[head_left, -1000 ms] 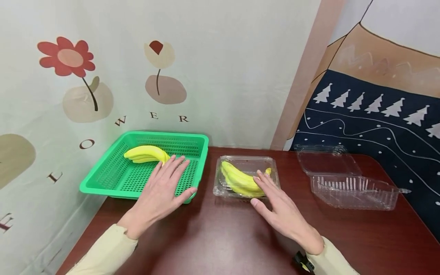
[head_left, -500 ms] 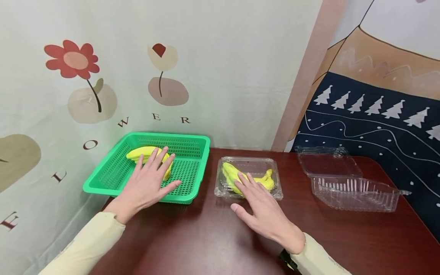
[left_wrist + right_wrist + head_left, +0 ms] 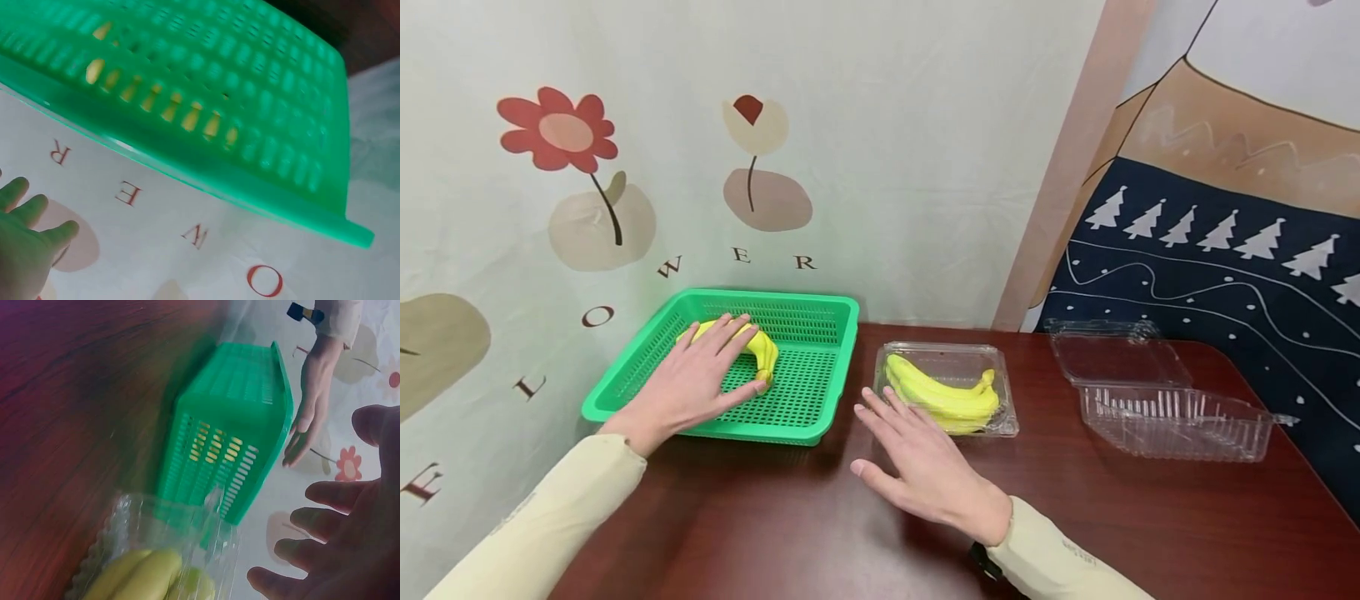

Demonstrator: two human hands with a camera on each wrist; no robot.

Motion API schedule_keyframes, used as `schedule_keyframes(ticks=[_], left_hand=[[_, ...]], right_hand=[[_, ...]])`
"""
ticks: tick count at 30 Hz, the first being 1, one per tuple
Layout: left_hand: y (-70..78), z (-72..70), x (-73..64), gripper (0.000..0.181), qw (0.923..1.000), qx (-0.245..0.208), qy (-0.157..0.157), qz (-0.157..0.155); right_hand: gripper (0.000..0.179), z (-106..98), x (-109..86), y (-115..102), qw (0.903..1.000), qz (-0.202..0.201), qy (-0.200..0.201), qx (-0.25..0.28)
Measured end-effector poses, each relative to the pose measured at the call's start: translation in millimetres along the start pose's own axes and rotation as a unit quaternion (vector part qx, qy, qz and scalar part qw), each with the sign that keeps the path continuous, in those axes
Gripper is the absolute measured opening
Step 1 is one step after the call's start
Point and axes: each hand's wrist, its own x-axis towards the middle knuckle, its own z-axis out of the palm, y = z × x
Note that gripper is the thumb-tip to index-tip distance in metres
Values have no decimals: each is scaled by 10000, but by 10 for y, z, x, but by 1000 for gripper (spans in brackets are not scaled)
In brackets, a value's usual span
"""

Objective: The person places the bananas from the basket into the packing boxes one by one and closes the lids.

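Note:
My left hand (image 3: 688, 379), fingers straight and spread, hovers over the green plastic basket (image 3: 808, 371). It partly covers a bunch of yellow bananas (image 3: 767, 354) lying inside. In the left wrist view, fingers (image 3: 28, 231) show outside the basket wall (image 3: 250, 181), and yellow shows through its slots. My right hand (image 3: 925, 467) is held palm down, fingers extended, at the near left corner of a closed clear plastic clamshell (image 3: 951, 354). Another bunch of bananas (image 3: 943, 396) lies in that clamshell. From the right wrist, the right hand (image 3: 350, 531) appears apart from the clamshell (image 3: 144, 509).
A second clear clamshell (image 3: 1172, 429) stands with its lid up on the right of the dark red-brown table (image 3: 820, 533). Behind the table hang a pale flower-printed curtain (image 3: 910, 167) and a dark blue one with trees (image 3: 1210, 275).
Both hands have moved left: the left one further over the basket's bananas, the right one from above the clamshell to its near left corner. The basket and clamshells stay in place.

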Motion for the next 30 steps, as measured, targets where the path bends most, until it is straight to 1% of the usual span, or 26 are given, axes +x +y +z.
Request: schedule_keyframes(ticks=[6,13,16,20,24,27,30], left_hand=[[-206,8,59,81,9997,167,-158,10],[-369,34,141,82,9990,238,-289,236],[-422,55,188,82,9984,299,-383,299],[-481,102,279,81,9976,344,-475,379],[-552,165,365,79,9965,229,-668,450],[-594,202,423,76,9953,125,-852,435],[-626,231,476,75,9943,75,-964,446]], right_hand=[[72,82,138,-80,9995,-184,-261,-84],[69,201,232,-127,9982,-347,-440,-199],[67,248,251,-128,9980,-408,-437,-205],[65,297,262,-104,9978,-488,-312,-312],[63,325,272,-92,9970,-557,-244,-474],[62,341,277,-96,9968,-561,-247,-512],[63,360,276,-97,9967,-562,-239,-540]])
